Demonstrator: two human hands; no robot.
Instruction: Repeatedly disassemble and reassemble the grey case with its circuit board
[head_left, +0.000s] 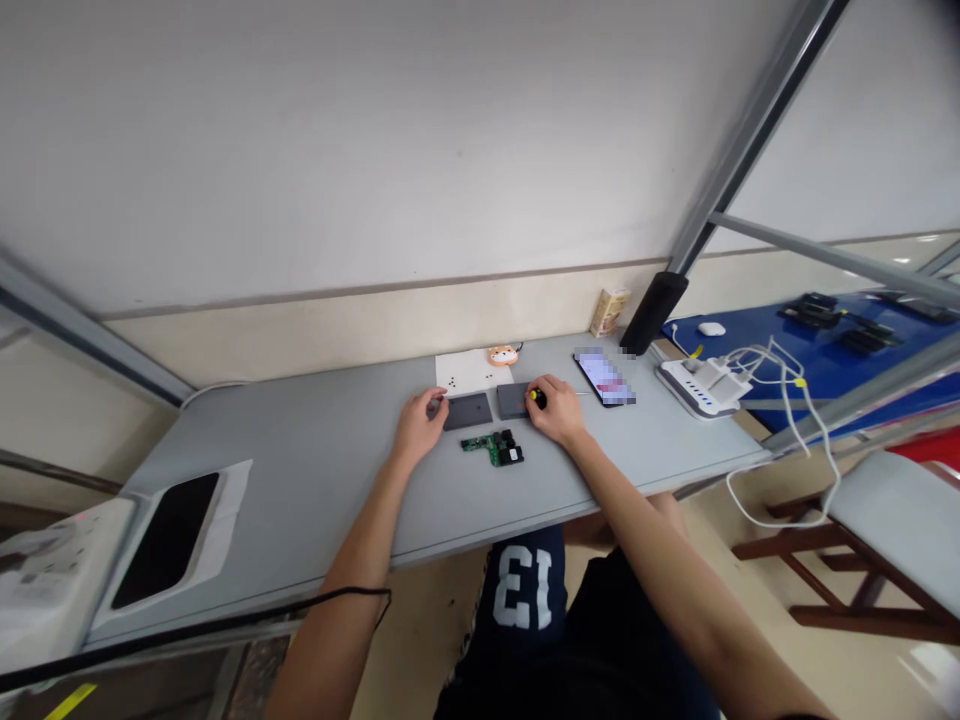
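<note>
My left hand (pixel 421 425) has its fingers curled at the left edge of a flat dark grey casing piece (pixel 468 411) lying on the desk. My right hand (pixel 558 410) is closed around a screwdriver (pixel 535 396); its yellow-and-black handle end faces left and a thin shaft sticks out to the right. Under the right fingertips lies a second dark grey casing piece (pixel 511 402). Nearer to me is a green circuit board (pixel 495 447) with black connectors. Behind the casing pieces, a white sheet (pixel 469 370) bears several tiny dark screws (pixel 451 382).
An orange-and-white animal-face object (pixel 503 356) rests on the sheet's back edge. To the right are a phone (pixel 604 377), a small box (pixel 609 312), a black cylinder (pixel 654 313) and a power strip (pixel 697 388) with white cables. A dark tablet-like slab (pixel 169 538) lies at left.
</note>
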